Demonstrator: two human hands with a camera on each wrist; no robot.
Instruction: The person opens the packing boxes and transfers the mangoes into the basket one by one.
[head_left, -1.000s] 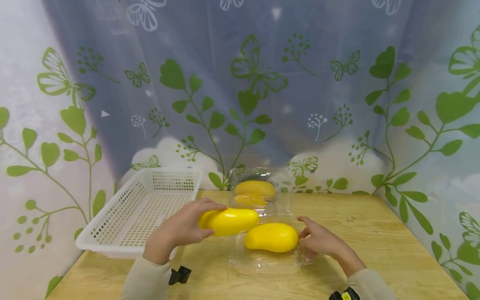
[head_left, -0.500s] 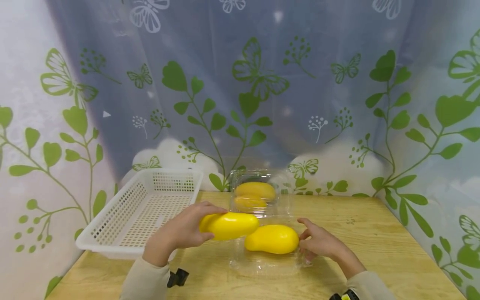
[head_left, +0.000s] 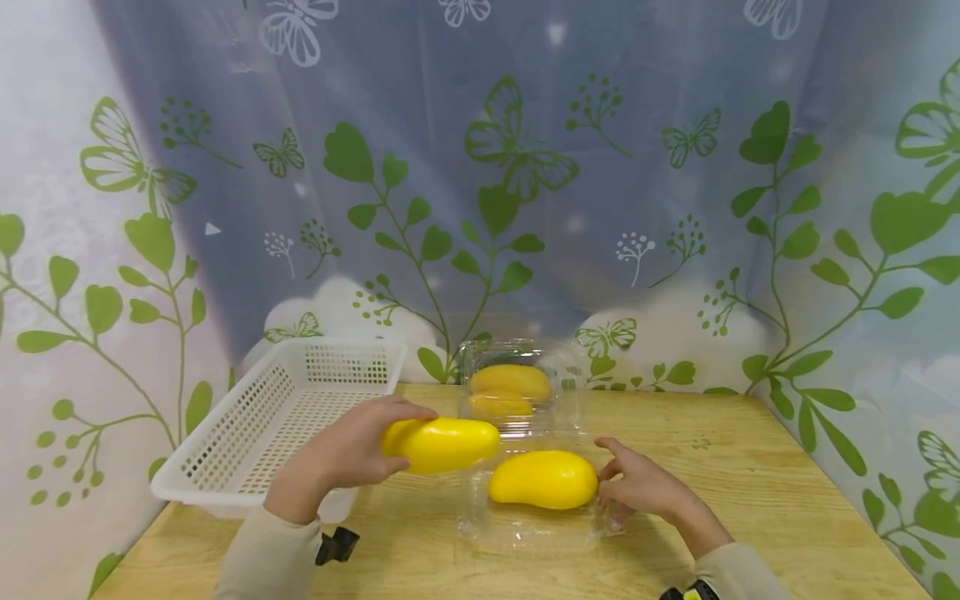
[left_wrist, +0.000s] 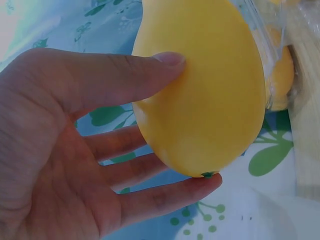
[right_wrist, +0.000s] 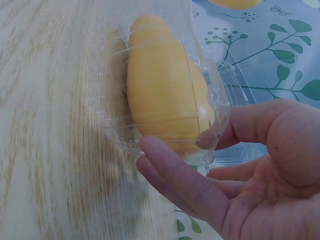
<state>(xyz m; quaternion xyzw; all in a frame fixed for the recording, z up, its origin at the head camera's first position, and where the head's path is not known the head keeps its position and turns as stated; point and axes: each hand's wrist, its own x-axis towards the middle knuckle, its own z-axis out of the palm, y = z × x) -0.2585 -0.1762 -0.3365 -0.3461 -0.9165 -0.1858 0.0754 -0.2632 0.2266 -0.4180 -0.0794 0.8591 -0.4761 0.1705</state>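
Note:
My left hand (head_left: 347, 451) grips a glossy yellow mango (head_left: 442, 444) above the table, thumb on one side and fingers on the other. The left wrist view shows the thumb across this held mango (left_wrist: 210, 95). Below and to its right, another yellow mango (head_left: 546, 481) lies in the near half of an open clear plastic clamshell container (head_left: 528, 533). At that container's right edge, my right hand (head_left: 643, 482) pinches the plastic wall; in the right wrist view its fingers (right_wrist: 172, 170) lie against the outside of the wall.
Behind, against the curtain, two more yellow mangoes (head_left: 510, 383) show through clear plastic. A white perforated basket (head_left: 217, 492) stands at the left on the wooden table (head_left: 712, 450). The printed curtain (head_left: 480, 208) closes off the back.
My left hand has drawn the held mango a little to the left, so a gap now shows between it and the mango in the container. My right hand stays at the container's edge.

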